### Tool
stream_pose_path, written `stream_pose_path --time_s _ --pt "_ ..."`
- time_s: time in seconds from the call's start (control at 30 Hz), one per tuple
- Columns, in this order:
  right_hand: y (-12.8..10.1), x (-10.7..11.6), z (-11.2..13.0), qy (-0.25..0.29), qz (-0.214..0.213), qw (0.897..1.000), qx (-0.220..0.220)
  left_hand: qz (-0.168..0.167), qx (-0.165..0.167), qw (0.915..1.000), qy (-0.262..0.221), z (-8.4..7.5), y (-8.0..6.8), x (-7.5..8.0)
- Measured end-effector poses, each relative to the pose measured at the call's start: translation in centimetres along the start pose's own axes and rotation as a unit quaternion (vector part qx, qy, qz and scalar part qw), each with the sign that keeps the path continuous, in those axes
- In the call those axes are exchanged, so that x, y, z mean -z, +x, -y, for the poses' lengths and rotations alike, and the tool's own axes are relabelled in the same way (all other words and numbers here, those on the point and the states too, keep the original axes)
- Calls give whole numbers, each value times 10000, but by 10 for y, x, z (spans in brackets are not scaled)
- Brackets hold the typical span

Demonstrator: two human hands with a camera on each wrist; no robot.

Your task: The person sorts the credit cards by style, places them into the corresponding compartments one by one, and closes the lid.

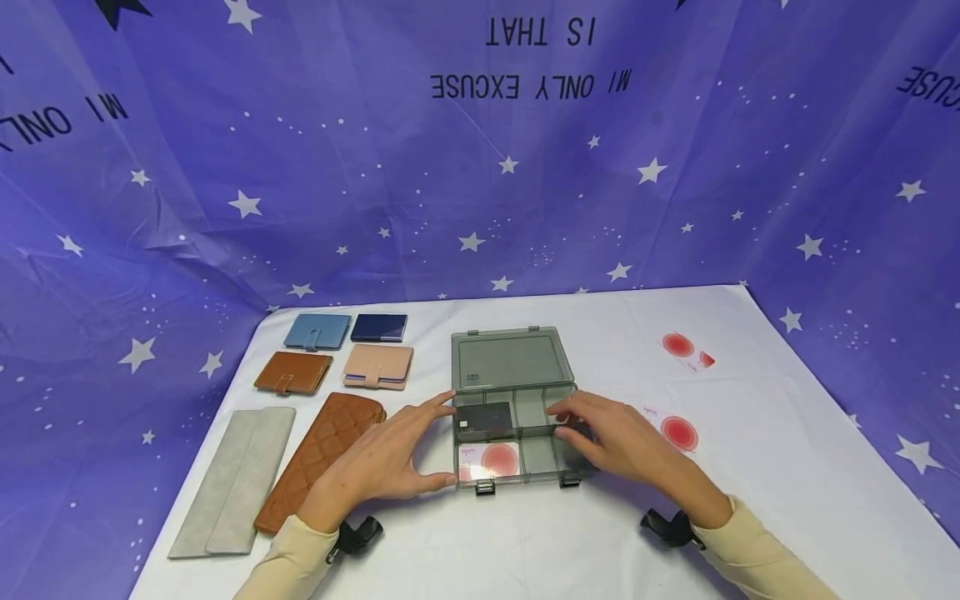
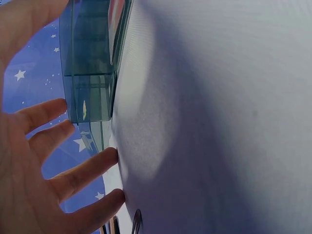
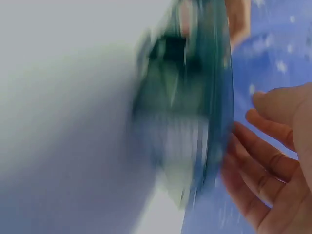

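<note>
Grey box [image 1: 517, 417] between spread hands

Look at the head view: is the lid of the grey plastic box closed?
No, the lid lies folded back flat behind the grey plastic box, so its compartments show.

Backdrop cloth [image 1: 480, 167], far beyond both grips, upside down: "MI ONLY EXCUSE" over "IS THAT"
Backdrop, far left of the left grip [image 1: 382, 462]: "MI ONL", cut off by the edge
Backdrop, far right of the right grip [image 1: 611, 437]: "EXCUSE", partly cut off
Cards and box lid near the grips: print too small to read
</note>
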State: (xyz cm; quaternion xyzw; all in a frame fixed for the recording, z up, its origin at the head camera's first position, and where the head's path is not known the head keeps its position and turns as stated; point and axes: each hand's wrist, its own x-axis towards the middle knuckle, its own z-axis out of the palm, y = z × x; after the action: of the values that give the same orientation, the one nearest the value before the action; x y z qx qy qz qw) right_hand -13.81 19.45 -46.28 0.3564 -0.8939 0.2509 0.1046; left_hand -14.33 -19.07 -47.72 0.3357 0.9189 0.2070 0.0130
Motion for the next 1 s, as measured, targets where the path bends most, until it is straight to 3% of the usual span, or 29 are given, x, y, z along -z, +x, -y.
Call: stream_pose_path --time_s 0.2,0.43,0.7,1.0 --pt "-29 29 -41 107 -177 9976 -657 1 15 10000 14 0 0 -1" --pt "-66 54 -71 -41 129 9860 -1660 -32 29 10000 -4 0 1 -1" --pt "-97 64 -91 -593 128 9853 -1596 -18 50 10000 14 0 1 0" --pt "-109 68 -97 -786 328 9838 -1579 -13 33 10000 56 0 0 -1"
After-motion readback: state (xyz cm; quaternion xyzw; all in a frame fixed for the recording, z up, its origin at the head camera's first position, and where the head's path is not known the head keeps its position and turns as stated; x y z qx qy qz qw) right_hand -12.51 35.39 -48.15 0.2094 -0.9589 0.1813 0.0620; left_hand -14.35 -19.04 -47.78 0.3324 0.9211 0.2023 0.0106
